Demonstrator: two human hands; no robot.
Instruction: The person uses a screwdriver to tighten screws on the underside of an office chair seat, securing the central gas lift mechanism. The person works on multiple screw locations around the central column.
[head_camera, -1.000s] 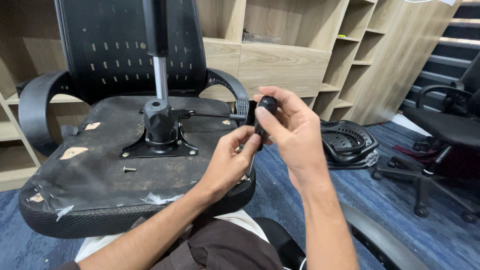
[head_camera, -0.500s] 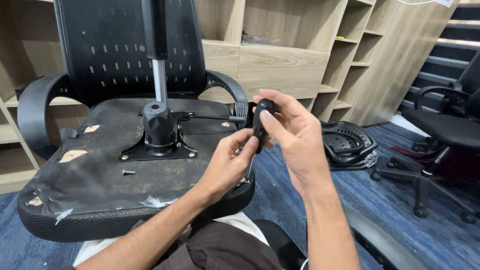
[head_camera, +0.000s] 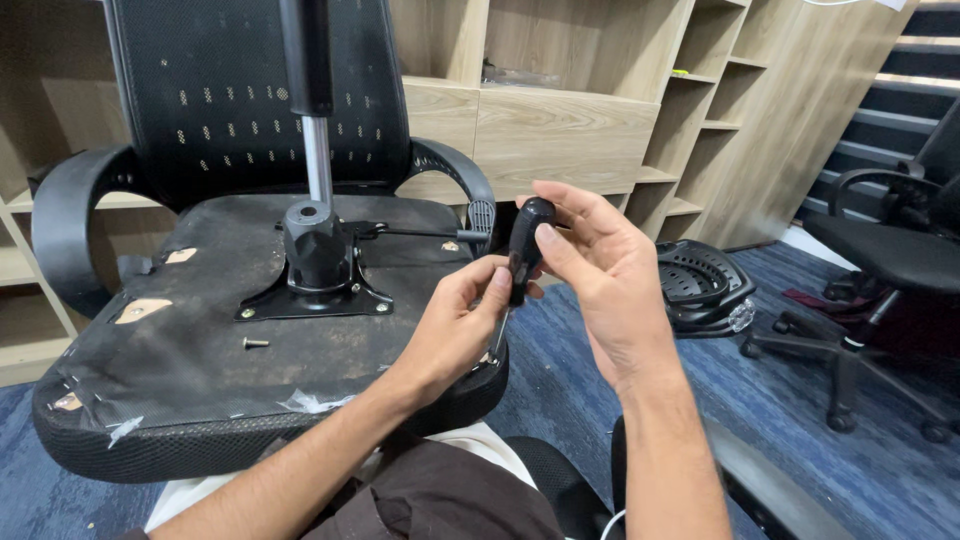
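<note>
Both hands up front of the flipped chair seat (head_camera: 200, 360): right hand (head_camera: 600, 270) fingers wrap the black screwdriver (head_camera: 524, 245) handle, left hand (head_camera: 460, 325) fingers pinch its lower end, steadying it. Loose screw (head_camera: 255, 342) sits on the seat.

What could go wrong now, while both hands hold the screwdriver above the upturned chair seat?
1. The loose screw lies free on the sloping seat underside; a bump might roll it off onto the carpet.
2. The left hand pinches low on the screwdriver, near its shaft; a slip could jab the fingers.
3. The right hand holds the handle only lightly, so it might drop.
</note>
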